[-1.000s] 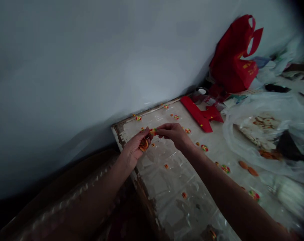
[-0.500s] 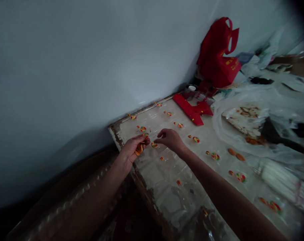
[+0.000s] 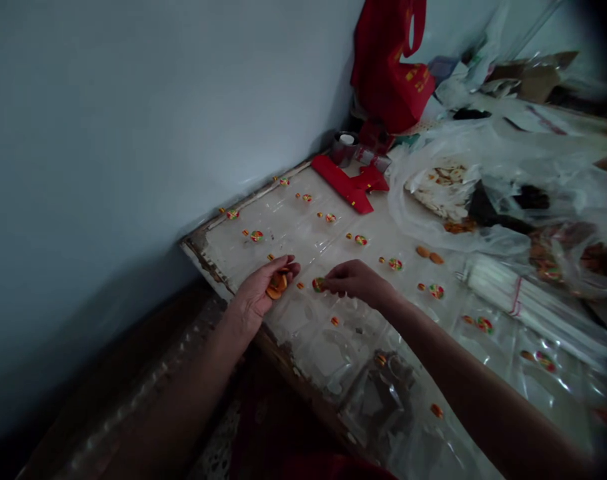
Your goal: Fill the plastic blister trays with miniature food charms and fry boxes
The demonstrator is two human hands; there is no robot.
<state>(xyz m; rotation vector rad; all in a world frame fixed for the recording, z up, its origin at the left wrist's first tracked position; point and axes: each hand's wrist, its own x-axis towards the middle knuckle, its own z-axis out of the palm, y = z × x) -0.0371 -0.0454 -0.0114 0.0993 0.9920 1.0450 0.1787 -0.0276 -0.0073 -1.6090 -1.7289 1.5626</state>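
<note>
Patterned disc (image 3: 318,285), red/green/yellow, sits at fingertips of R hand (image 3: 356,280), over the plastic-covered table (image 3: 328,250). R thumb + fingers are pressed tog., pinching the disc's right edge; whether its underside rests on the sheet, can't tell. Key relation: disc lies directly left of R fingertips, btwn the two hands, so R is the nearer one (touching) & L is a bit apart. Looks roughly round, w/ no clear long axis.

Small striped pc (image 3: 300,285) lies just left of the disc, approx level w/ it, w/ a gap btwn, nearer L fingertips. L hand (image 3: 258,288) is cupped, palm up, fingers curled around several orange pcs (image 3: 277,285); exact no. can't be made out.

Other discs (image 3: 395,265) lie in rows farther back & to the right, each w/ a small pc at its left, same layout. Two brown ovals (image 3: 429,255) lie end to end beyond R forearm, near the white bundle (image 3: 516,293). Red T-shaped pc (image 3: 341,183) lies toward the far edge, red bag (image 3: 391,73) behind it.
</note>
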